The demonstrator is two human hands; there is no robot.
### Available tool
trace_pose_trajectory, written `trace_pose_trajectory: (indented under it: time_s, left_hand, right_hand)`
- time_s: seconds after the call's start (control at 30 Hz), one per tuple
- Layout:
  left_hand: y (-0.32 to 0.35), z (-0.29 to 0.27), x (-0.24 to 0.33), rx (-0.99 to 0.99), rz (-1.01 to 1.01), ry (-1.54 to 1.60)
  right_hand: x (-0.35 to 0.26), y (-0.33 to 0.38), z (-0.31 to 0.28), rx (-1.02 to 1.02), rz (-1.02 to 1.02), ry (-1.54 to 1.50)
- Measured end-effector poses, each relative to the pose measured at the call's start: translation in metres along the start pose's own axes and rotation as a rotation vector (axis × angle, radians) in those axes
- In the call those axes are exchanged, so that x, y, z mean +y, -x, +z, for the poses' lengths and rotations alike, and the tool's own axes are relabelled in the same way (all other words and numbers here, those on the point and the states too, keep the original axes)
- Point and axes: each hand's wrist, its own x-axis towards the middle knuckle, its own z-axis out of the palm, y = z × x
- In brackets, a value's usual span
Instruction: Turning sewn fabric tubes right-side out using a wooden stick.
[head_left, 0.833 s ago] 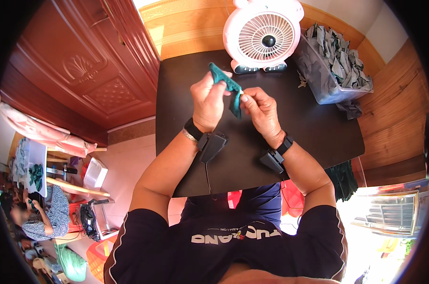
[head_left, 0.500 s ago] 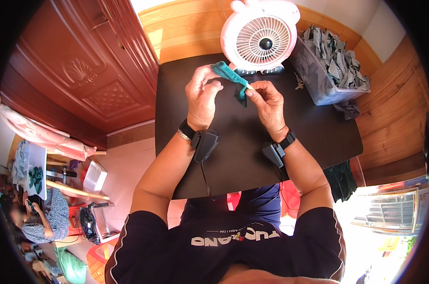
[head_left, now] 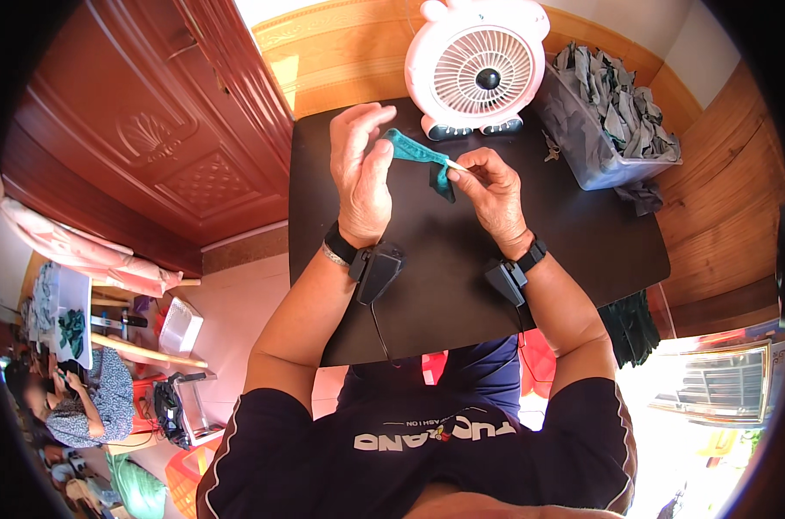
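Observation:
Over the black table (head_left: 583,242), my left hand (head_left: 360,173) pinches one end of a small teal fabric piece (head_left: 414,151). My right hand (head_left: 492,190) grips the other end, where a thin pale stick pokes out and a dark flap of the fabric hangs down. The fabric is stretched between both hands, lifted off the tabletop. Both wrists carry black strapped devices.
A pink and white desk fan (head_left: 479,69) stands at the table's far edge, just beyond my hands. A clear bin (head_left: 583,147) heaped with grey fabric pieces sits at the far right. A dark wooden door (head_left: 150,130) is on the left. Another person (head_left: 81,406) sits at lower left.
Both hands have lifted and moved apart a little, drawing the teal fabric out straighter between them. It was bunched between the hands before.

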Motion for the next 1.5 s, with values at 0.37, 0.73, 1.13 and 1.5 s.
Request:
trace_pose_trajectory:
  time_s: [0.37, 0.73, 1.13, 1.5]
  left_hand:
    - [0.012, 0.007, 0.002, -0.16, -0.062, 0.118]
    - [0.011, -0.005, -0.045, 0.095, -0.597, 0.334]
    - [-0.002, -0.037, -0.124, 0.186, -0.664, 0.337]
    - [-0.004, -0.037, -0.078, 0.315, -0.731, 0.26]
  right_hand:
    - [0.003, 0.0, 0.002, -0.02, 0.027, -0.006]
    - [-0.046, -0.001, 0.014, -0.005, -0.433, 0.385]
    - [-0.19, 0.038, 0.05, -0.73, -0.793, 0.059]
    - [-0.157, 0.042, 0.087, -0.635, -0.724, 0.12]
